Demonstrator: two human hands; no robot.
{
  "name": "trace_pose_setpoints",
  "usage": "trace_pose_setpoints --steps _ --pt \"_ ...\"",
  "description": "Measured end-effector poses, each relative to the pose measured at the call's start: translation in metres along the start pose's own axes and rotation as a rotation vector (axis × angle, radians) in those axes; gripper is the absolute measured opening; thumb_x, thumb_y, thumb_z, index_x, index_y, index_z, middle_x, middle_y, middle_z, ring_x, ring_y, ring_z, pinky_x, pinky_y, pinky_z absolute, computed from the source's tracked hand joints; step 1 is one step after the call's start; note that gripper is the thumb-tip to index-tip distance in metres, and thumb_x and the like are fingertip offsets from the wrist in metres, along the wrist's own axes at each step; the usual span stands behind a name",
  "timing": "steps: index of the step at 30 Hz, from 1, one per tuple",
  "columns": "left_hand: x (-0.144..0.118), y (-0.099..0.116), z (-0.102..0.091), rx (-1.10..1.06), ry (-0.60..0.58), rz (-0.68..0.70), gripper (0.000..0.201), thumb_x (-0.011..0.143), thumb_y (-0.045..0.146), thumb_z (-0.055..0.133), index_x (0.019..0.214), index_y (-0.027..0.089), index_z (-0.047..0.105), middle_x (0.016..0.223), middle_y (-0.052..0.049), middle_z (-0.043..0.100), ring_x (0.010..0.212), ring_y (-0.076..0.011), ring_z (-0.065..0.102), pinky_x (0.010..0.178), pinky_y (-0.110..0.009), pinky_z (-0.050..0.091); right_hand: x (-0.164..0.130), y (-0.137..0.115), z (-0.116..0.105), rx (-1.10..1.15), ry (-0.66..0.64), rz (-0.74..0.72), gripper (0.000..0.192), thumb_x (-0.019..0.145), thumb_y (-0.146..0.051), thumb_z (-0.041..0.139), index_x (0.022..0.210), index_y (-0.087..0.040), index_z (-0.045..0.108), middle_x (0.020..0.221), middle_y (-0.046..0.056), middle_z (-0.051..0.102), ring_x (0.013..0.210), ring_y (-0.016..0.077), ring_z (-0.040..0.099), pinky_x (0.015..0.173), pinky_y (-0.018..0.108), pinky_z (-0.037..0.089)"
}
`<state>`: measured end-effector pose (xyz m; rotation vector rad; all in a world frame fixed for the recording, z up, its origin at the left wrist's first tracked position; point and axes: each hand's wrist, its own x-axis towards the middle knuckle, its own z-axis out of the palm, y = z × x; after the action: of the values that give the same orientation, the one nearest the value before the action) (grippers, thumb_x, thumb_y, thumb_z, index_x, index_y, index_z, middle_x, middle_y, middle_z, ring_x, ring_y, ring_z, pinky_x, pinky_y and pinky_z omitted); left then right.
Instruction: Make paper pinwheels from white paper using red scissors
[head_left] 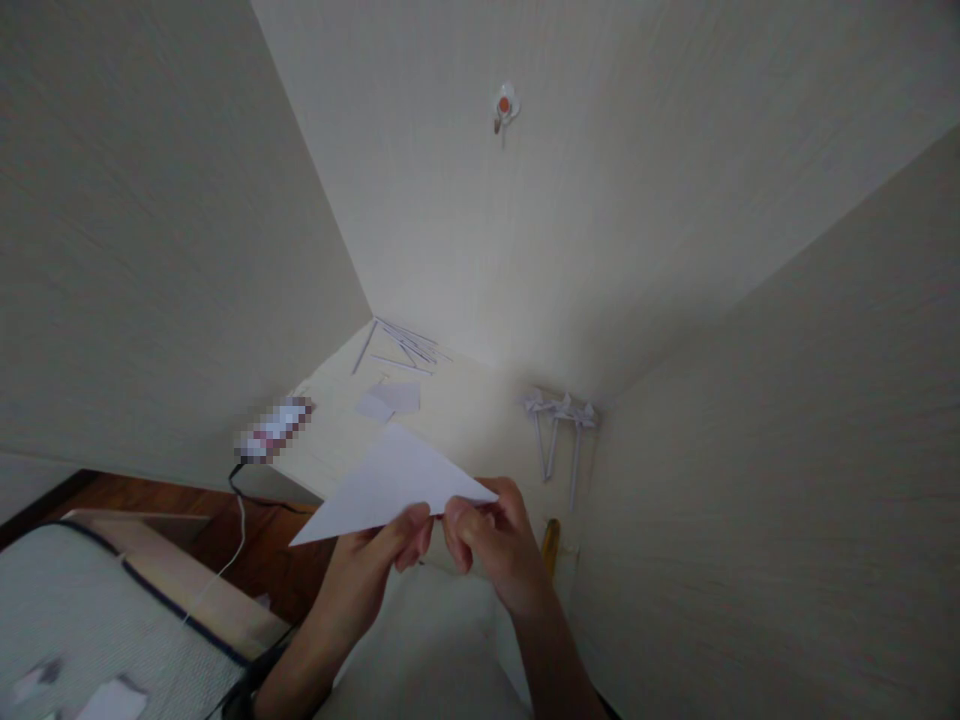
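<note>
I hold a white paper triangle [394,485] up in front of me with both hands, above the near edge of the pale surface [465,415] that fills the corner between the walls. My left hand [375,565] pinches the lower edge of the paper, thumb and fingertips closed on it near the middle, and my right hand [491,545] is closed on the same edge just beside it, close to the right-hand point. The two sets of fingertips almost touch. The paper's long point sticks out to the left, past the edge of the surface. I cannot tell whether it is a single sheet or folded double, since only its upper face shows. My forearms run out of the bottom of the picture. On the surface behind, a bundle of thin white sticks [405,348] lies near the far corner, two small paper scraps [390,400] lie nearer to me, and some small folded paper shapes on stems [561,425] lie against the right wall; their form is hard to make out. A blurred-out object [274,430] sits at the left edge of the surface, with a cable [238,500] hanging from it. A yellowish thing [551,545] shows partly behind my right hand.
</note>
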<state>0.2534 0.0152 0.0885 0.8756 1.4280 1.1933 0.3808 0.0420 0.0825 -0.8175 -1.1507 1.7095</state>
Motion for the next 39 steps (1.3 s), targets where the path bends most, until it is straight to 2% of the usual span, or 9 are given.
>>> trace_pose_setpoints --steps 4,11,18,21,28,33,35,37,39 --pt "0.000 0.007 0.003 -0.005 0.056 0.009 0.035 0.064 0.034 0.058 0.038 0.023 0.036 0.038 0.007 0.029 0.040 -0.0097 0.030 0.045 -0.025 0.033 0.001 -0.003 0.000 0.000 0.061 -0.023 0.037 0.076 -0.033 0.055 0.044 -0.022 0.041 0.037 -0.007 0.038 0.035 0.0066 0.032 0.037 0.022 0.024" --pt "0.000 0.009 0.005 0.014 0.062 0.005 0.034 0.064 0.035 0.056 0.038 0.022 0.037 0.039 0.006 0.031 0.041 -0.0103 0.030 0.045 -0.025 0.034 0.004 0.000 0.000 0.018 0.066 -0.046 0.045 0.079 -0.041 0.054 0.041 -0.022 0.040 0.037 -0.006 0.038 0.033 0.0068 0.031 0.036 0.023 0.025" --pt "0.001 0.013 0.004 0.031 0.031 -0.034 0.035 0.065 0.040 0.053 0.039 0.024 0.035 0.041 0.005 0.030 0.042 -0.0110 0.031 0.043 -0.026 0.033 0.005 -0.004 0.001 0.024 0.054 -0.023 0.040 0.081 -0.038 0.056 0.047 -0.021 0.044 0.040 -0.006 0.042 0.036 0.0070 0.037 0.039 0.022 0.030" --pt "0.000 0.012 0.003 0.065 0.036 -0.032 0.036 0.065 0.040 0.054 0.039 0.024 0.036 0.040 0.006 0.031 0.041 -0.0110 0.031 0.044 -0.026 0.034 0.005 -0.004 0.001 0.040 0.049 -0.024 0.037 0.080 -0.034 0.057 0.047 -0.020 0.047 0.040 -0.006 0.043 0.035 0.0067 0.037 0.038 0.022 0.028" --pt "-0.007 0.010 0.002 0.186 0.113 -0.017 0.035 0.062 0.038 0.062 0.038 0.022 0.043 0.041 0.002 0.043 0.042 -0.0130 0.041 0.046 -0.026 0.039 0.004 -0.003 -0.003 0.098 0.122 -0.094 0.040 0.080 -0.030 0.058 0.044 -0.021 0.043 0.036 -0.008 0.037 0.031 0.0054 0.027 0.035 0.023 0.017" --pt "-0.003 0.004 -0.007 0.102 0.184 0.036 0.026 0.065 0.033 0.059 0.045 0.022 0.046 0.047 0.001 0.052 0.047 -0.0143 0.049 0.050 -0.026 0.046 0.005 -0.008 -0.020 0.140 0.211 -0.235 0.045 0.086 -0.031 0.053 0.044 -0.020 0.039 0.038 -0.008 0.032 0.037 0.0067 0.025 0.042 0.024 0.019" --pt "-0.003 0.000 -0.010 0.116 0.175 0.040 0.023 0.064 0.031 0.062 0.047 0.021 0.050 0.048 0.001 0.055 0.047 -0.0147 0.052 0.049 -0.026 0.047 0.005 -0.009 -0.025 0.137 0.219 -0.256 0.045 0.088 -0.031 0.054 0.046 -0.020 0.042 0.040 -0.007 0.035 0.039 0.0072 0.027 0.043 0.025 0.021" --pt "-0.006 -0.003 -0.010 0.133 0.142 0.045 0.031 0.066 0.035 0.063 0.043 0.022 0.047 0.043 0.002 0.051 0.043 -0.0142 0.049 0.046 -0.026 0.044 0.006 -0.010 -0.025 0.108 0.195 -0.244 0.039 0.089 -0.033 0.057 0.053 -0.019 0.053 0.046 -0.006 0.043 0.044 0.0083 0.036 0.046 0.024 0.026" --pt "-0.010 -0.003 -0.008 0.220 0.089 0.063 0.038 0.072 0.040 0.061 0.041 0.022 0.047 0.041 0.002 0.049 0.042 -0.0150 0.049 0.046 -0.027 0.044 0.006 -0.011 -0.023 0.072 0.123 -0.197 0.021 0.085 -0.039 0.064 0.076 -0.021 0.067 0.062 -0.003 0.057 0.056 0.0109 0.049 0.054 0.024 0.036"
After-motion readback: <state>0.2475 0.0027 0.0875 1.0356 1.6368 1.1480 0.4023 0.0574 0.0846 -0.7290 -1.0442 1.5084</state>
